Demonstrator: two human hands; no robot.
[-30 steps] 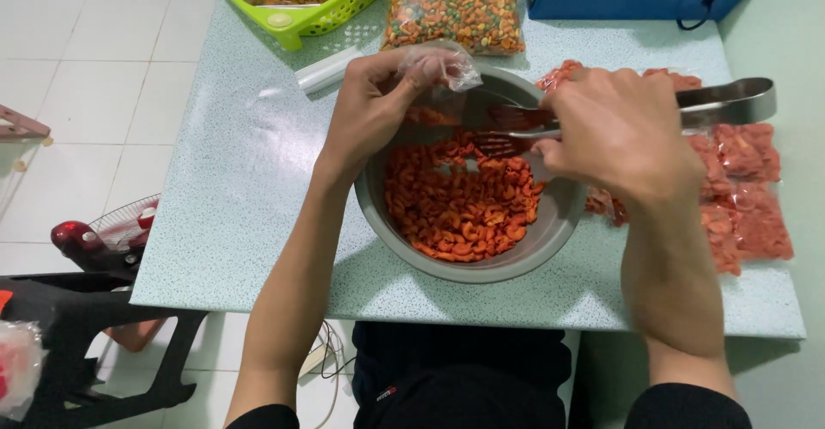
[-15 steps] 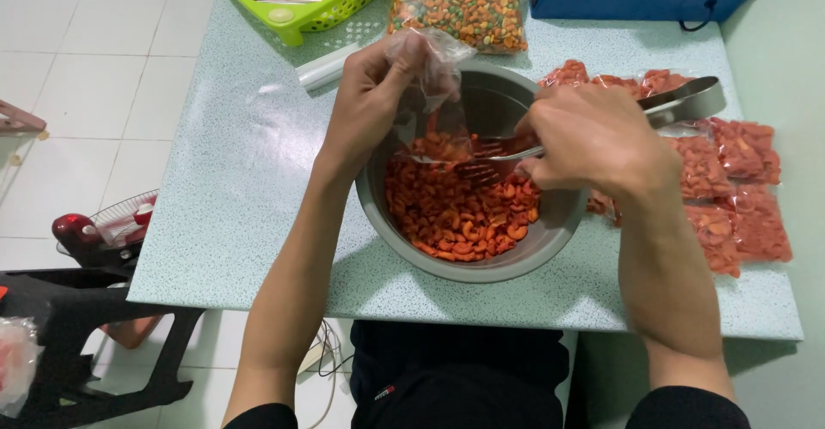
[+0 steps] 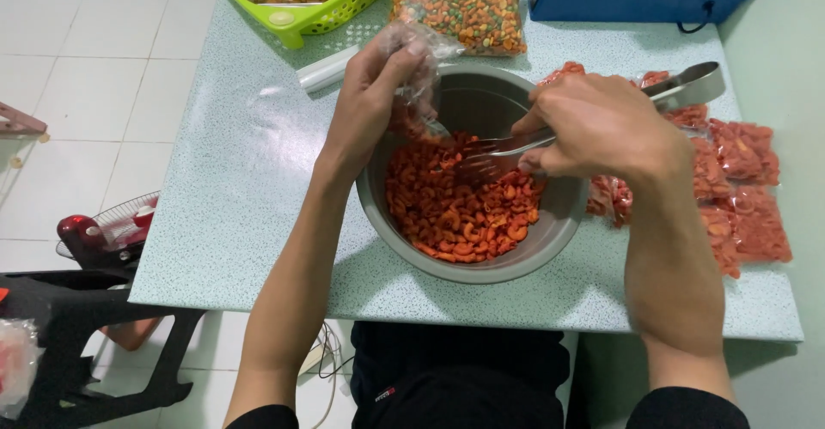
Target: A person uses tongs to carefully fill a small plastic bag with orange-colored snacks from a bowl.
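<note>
Left hand (image 3: 371, 103) pinched on a small clear plastic bag (image 3: 411, 68) over the grey metal bowl (image 3: 550, 231) of orange-red curled snacks (image 3: 460, 201); right hand (image 3: 601, 124) clamped on steel tongs (image 3: 679, 90) dipping in. Speckled pale-green surface (image 3: 249, 206) beneath.

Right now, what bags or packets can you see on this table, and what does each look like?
Clear plastic bag: held in the left hand over the metal bowl, crumpled, partly filled with orange-red snacks.
Mixed snack packet: far edge of table, flat, clear, orange and green pieces.
Filled red packets: right of bowl, small, clear, lying flat together.
Right hand grips metal tongs.
</note>
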